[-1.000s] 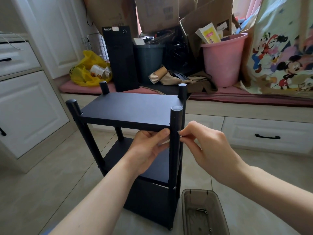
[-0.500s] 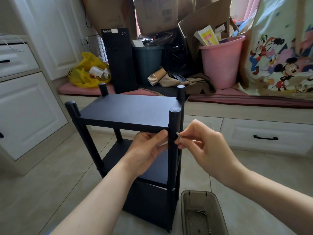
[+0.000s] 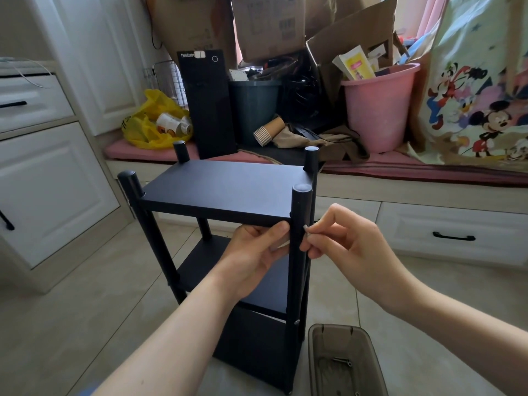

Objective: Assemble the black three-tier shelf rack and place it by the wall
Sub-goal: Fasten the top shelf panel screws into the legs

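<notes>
Head view: the black three-tier rack stands upright on the tiled floor, in front of a low window seat, with all four posts rising above its top shelf. My left hand grips the front edge of that top shelf, thumb laid along the edge and fingers curled beneath, just beside the front right post. My right hand pinches a small silver fastener between thumb and forefinger, held against the right side of the same post, just below shelf level. A translucent brown tray sits on the floor near the rack's right foot, with a few screws inside. On the seat behind are a black computer tower, a pink bucket and a yellow bag.
</notes>
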